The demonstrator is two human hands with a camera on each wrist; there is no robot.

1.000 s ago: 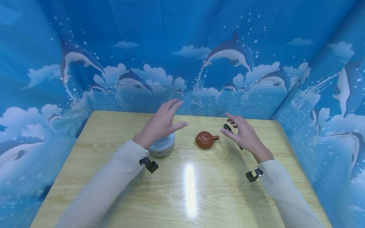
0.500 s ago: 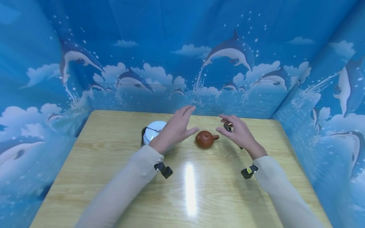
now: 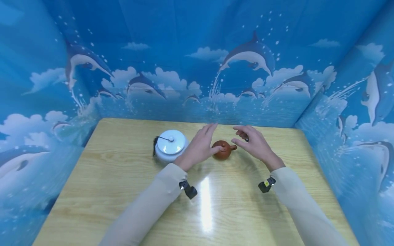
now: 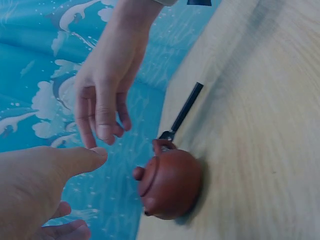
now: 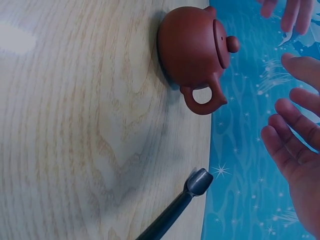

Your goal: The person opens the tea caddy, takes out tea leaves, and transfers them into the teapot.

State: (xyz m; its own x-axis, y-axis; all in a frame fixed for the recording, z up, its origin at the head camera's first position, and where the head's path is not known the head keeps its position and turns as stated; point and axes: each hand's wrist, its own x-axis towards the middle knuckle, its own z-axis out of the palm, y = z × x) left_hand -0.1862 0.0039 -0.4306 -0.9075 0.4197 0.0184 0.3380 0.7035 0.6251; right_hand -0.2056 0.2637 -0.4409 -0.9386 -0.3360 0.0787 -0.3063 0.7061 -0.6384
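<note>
A reddish-brown clay teapot (image 3: pixel 224 154) with lid and loop handle stands on the wooden table. My left hand (image 3: pixel 199 145) hovers beside it, thumb overlapping its left side in the head view; the left wrist view shows that thumb apart from the pot. Fingers are spread, holding nothing. Beyond the handle side, my right hand (image 3: pixel 254 144) hangs in the air with relaxed, slightly bent fingers and nothing in them. Under it lies a slim black tool (image 5: pixel 170 215) with a short spoon-like head, mostly hidden by the hand in the head view.
A white lidded jar (image 3: pixel 171 145) with a black cord and tassel stands left of the teapot, close by my left forearm. Blue dolphin-print cloth (image 3: pixel 197 68) walls the table (image 3: pixel 123 191) at the back and sides.
My left hand has moved right and a little nearer, from over the white jar to the teapot, uncovering the jar. The right hand has drifted slightly left, covering more of the black tool.
</note>
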